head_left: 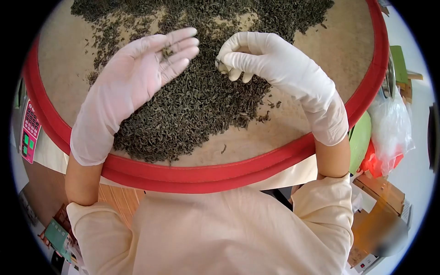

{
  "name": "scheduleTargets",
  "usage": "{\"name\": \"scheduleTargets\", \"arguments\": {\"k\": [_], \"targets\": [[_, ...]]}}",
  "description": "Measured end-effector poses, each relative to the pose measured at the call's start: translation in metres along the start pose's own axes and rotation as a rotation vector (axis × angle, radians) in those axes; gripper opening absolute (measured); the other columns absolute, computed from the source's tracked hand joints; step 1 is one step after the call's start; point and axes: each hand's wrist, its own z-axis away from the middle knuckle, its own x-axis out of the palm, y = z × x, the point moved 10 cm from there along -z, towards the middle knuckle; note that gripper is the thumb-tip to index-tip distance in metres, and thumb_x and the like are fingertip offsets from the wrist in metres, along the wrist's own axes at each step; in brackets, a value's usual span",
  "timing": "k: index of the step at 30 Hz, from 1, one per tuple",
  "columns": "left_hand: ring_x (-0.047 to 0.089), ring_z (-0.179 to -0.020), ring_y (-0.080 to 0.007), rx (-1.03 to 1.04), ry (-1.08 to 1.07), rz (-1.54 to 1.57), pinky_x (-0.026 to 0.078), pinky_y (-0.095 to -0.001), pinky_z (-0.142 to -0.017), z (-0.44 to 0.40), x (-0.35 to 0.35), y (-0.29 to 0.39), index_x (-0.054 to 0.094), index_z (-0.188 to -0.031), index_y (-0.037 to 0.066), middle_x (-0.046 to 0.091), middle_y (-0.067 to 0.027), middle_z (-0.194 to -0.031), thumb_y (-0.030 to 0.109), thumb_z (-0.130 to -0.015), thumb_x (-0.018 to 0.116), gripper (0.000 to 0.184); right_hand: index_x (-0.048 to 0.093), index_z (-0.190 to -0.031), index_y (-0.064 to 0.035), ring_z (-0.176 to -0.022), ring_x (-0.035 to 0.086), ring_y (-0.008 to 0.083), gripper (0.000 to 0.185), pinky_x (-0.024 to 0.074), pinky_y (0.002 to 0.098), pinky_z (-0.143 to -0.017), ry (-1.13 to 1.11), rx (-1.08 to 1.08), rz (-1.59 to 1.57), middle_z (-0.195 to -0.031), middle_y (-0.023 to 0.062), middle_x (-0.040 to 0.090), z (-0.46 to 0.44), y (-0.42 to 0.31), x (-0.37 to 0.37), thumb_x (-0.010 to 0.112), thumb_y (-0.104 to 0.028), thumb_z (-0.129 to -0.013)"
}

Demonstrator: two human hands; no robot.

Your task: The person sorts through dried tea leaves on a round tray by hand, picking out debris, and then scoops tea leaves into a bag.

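Note:
Dark, curled dried tea leaves (pixel 183 119) lie heaped on a round, red-rimmed tray (pixel 293 123). Over the heap, my left hand (pixel 142 64) in a white glove is turned palm up, its fingers stretched out. A small greenish clump of leaf bits (pixel 167 52) rests at the base of those fingers. My right hand (pixel 256 57), also gloved in white, is just right of it above the leaves, with thumb and fingertips pinched together. A small dark bit of tea leaf (pixel 217 62) shows at the pinch; its full shape is hidden.
At the left stands a pink scale (pixel 30 130) with keys and green displays. On the right are a clear plastic bag (pixel 389 123), a red bag (pixel 375 160), a green rounded object (pixel 360 140) and a cardboard box (pixel 380 190). The tray's near rim is close to my body.

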Motion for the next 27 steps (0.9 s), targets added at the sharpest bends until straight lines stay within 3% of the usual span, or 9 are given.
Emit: {"name": "scheduleTargets", "arguments": {"k": [4,9,14,19,22,24,27], "targets": [[0.054,-0.119,-0.0287,-0.051,-0.041,-0.115,0.05,-0.0337,-0.099,0.001,0.009,-0.01,0.025,-0.141,-0.011,0.047,-0.0234,-0.132,0.018,-0.1,0.042,0.053,0.064,-0.101,-0.0038,-0.078,0.058,0.0076,0.021,0.0479,0.0216,-0.07,-0.016,0.001,-0.186,-0.091,0.0011,0.066,-0.003,0.001,0.005,0.059,-0.023,-0.095],[0.042,-0.131,-0.0343,-0.15,-0.019,-0.096,0.041,-0.0386,-0.106,0.002,0.013,-0.028,0.026,-0.142,-0.01,0.039,-0.0238,-0.14,0.034,-0.1,0.042,0.063,0.065,-0.1,-0.0026,-0.076,0.057,0.0067,0.021,0.0467,0.0205,-0.07,0.103,-0.031,-0.211,-0.09,0.0008,0.066,0.0,-0.011,0.003,0.061,-0.022,-0.094],[0.041,-0.132,-0.0351,-0.171,-0.08,-0.084,0.04,-0.039,-0.108,0.001,0.018,-0.035,0.024,-0.143,-0.01,0.038,-0.0266,-0.14,0.036,-0.1,0.041,0.064,0.065,-0.1,-0.0015,-0.082,0.059,0.0073,0.019,0.0474,0.0205,-0.071,0.211,-0.078,-0.135,-0.089,0.0021,0.067,-0.004,-0.011,0.004,0.063,-0.019,-0.093],[0.045,-0.129,-0.0346,-0.152,-0.068,-0.181,0.045,-0.038,-0.103,0.001,0.014,-0.033,0.026,-0.141,-0.01,0.041,-0.0285,-0.138,0.035,-0.101,0.039,0.062,0.068,-0.102,-0.0033,-0.075,0.052,0.0016,0.018,0.0435,0.0176,-0.065,0.368,-0.113,-0.069,-0.089,-0.0021,0.067,0.003,-0.02,-0.016,0.063,-0.018,-0.093],[0.049,-0.125,-0.0353,-0.149,-0.033,-0.201,0.046,-0.0403,-0.103,0.001,0.015,-0.031,0.029,-0.139,-0.009,0.044,-0.0286,-0.136,0.033,-0.102,0.038,0.057,0.067,-0.102,-0.0023,-0.078,0.058,0.0039,0.018,0.0479,0.0185,-0.068,0.343,-0.151,-0.088,-0.092,0.0012,0.068,0.006,-0.028,-0.013,0.063,-0.016,-0.093],[0.051,-0.123,-0.0359,-0.143,-0.039,-0.162,0.047,-0.0417,-0.102,0.0,0.015,-0.032,0.031,-0.139,-0.009,0.045,-0.0284,-0.134,0.032,-0.102,0.038,0.055,0.068,-0.095,-0.0012,-0.073,0.062,0.0082,0.013,0.0527,0.0232,-0.07,0.272,-0.218,-0.344,-0.08,0.0042,0.068,-0.001,-0.024,0.002,0.064,-0.012,-0.089],[0.053,-0.121,-0.0366,-0.146,-0.05,-0.096,0.049,-0.0439,-0.1,-0.001,0.014,-0.033,0.032,-0.138,-0.008,0.047,-0.0276,-0.133,0.03,-0.103,0.037,0.053,0.068,-0.098,-0.0006,-0.076,0.065,0.0092,0.014,0.0539,0.0232,-0.068,0.258,-0.219,-0.307,-0.081,0.0062,0.07,-0.002,-0.023,0.013,0.064,-0.01,-0.089]]}}
